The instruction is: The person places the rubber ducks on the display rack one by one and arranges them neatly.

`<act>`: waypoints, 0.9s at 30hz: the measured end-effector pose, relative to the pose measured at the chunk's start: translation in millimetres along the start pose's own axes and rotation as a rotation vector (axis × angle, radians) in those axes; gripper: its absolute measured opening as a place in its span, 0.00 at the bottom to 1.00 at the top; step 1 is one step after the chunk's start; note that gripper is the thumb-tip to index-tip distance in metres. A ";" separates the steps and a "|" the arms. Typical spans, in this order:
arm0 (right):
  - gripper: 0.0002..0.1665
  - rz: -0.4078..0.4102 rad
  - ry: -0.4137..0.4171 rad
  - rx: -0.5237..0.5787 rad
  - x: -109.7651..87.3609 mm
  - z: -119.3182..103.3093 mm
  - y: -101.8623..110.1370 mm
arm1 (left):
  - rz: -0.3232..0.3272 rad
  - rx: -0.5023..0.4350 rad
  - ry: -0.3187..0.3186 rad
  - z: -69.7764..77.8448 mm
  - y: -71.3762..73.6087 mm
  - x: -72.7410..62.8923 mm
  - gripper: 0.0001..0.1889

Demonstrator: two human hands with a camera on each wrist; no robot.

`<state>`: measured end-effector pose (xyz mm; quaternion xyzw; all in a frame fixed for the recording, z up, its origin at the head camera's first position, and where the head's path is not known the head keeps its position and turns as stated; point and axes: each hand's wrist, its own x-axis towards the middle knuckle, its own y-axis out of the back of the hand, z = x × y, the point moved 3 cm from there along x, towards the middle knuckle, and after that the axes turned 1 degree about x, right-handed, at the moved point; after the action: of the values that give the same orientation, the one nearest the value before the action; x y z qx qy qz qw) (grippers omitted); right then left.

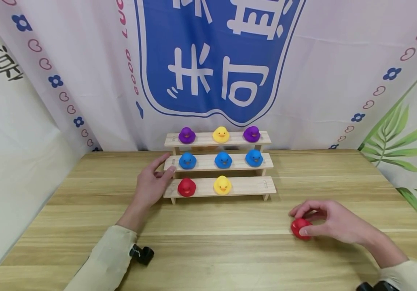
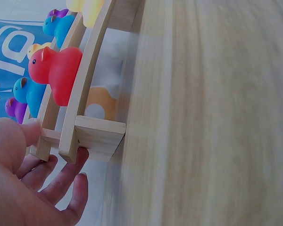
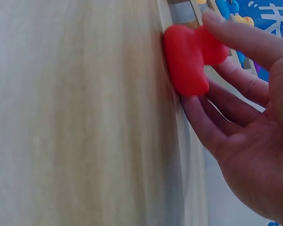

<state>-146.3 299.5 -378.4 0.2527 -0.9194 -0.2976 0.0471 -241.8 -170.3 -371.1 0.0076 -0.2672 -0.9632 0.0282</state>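
A three-step wooden stand (image 1: 246, 186) holds rubber ducks. My left hand (image 1: 151, 184) grips its left end at the middle shelf, thumb in front and fingers behind and below. Nearest this hand sit a red duck (image 2: 61, 73) on the bottom shelf and a blue duck (image 1: 187, 161) on the middle one. Off to the right and in front of the stand, my right hand (image 1: 335, 222) holds another red rubber duck (image 1: 299, 228) between thumb and fingers, low over the table. In the right wrist view that red duck (image 3: 186, 61) lies tilted against the fingertips.
A yellow duck (image 1: 223, 185) shares the bottom shelf, right of the red one. Two more blue ducks stand on the middle shelf; purple, yellow and purple ducks line the top. The wooden table (image 1: 208, 242) meets a printed curtain (image 1: 314, 97) behind the stand.
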 end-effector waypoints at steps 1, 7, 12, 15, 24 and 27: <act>0.12 0.015 0.006 -0.029 0.3 -0.6 0.3 | 0.000 0.001 -0.001 -0.1 0.1 0.1 0.31; 0.17 0.076 0.002 -0.082 2.5 -3.5 1.3 | 0.001 0.003 -0.004 0.0 -0.1 0.5 0.31; 0.19 0.110 -0.037 -0.064 4.6 -3.8 1.1 | 0.006 0.001 -0.013 1.0 -0.2 0.4 0.31; 0.18 0.128 -0.048 -0.068 5.8 -4.2 0.3 | 0.006 -0.001 -0.012 1.1 -0.2 0.3 0.31; 0.20 0.177 -0.081 -0.100 8.3 -3.3 1.2 | 0.001 -0.005 -0.001 1.1 -0.1 -0.2 0.30; 0.20 0.191 -0.080 -0.101 9.0 -3.0 1.2 | -0.003 -0.006 0.006 0.6 -0.3 -0.3 0.30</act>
<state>-153.9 294.3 -375.8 0.1490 -0.9244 -0.3473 0.0513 -241.5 -169.7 -370.8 0.0107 -0.2642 -0.9640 0.0278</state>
